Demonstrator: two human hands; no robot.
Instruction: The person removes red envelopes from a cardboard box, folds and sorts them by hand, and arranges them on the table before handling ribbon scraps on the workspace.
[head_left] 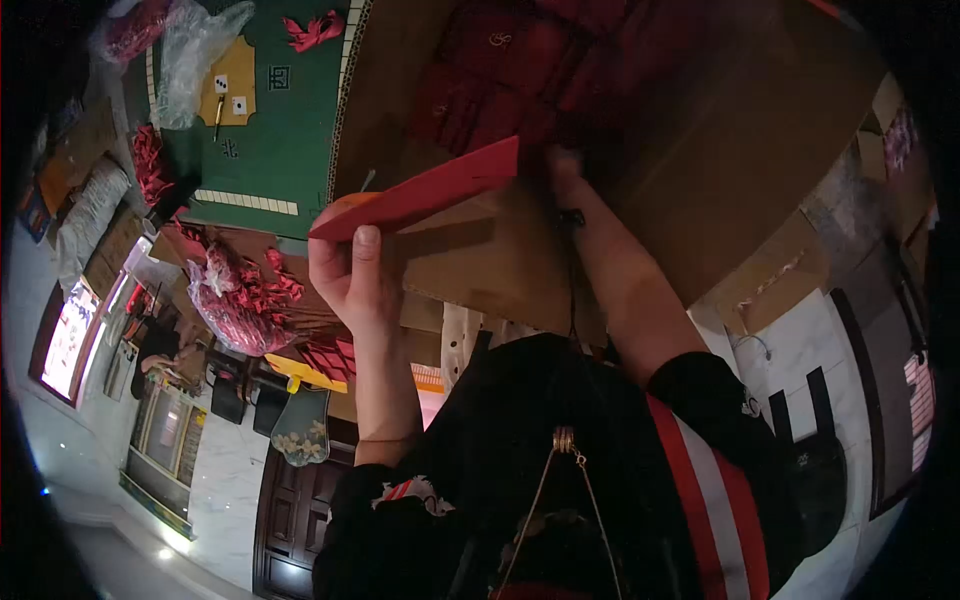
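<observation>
My left hand [360,265] is closed around one end of a flat, red, folded card-like piece [440,192], thumb on its near side. A bit of orange shows behind it at the fingers. My right forearm reaches into a large open cardboard box [770,170], and my right hand [566,165] is low in its shadow. Its fingers are too dark to make out. Beside that hand lie dark red packets [500,100] in rows, some with a small gold emblem. The held red piece slants over the near cardboard flap.
Left of the box is a green mahjong-style table top [270,130] with white tile rows, dice and clear plastic wrap [195,60]. Red ribbon bundles [315,32] lie on it. A plastic bag of red pieces [235,305] sits nearer. A chair [300,425] stands at lower left.
</observation>
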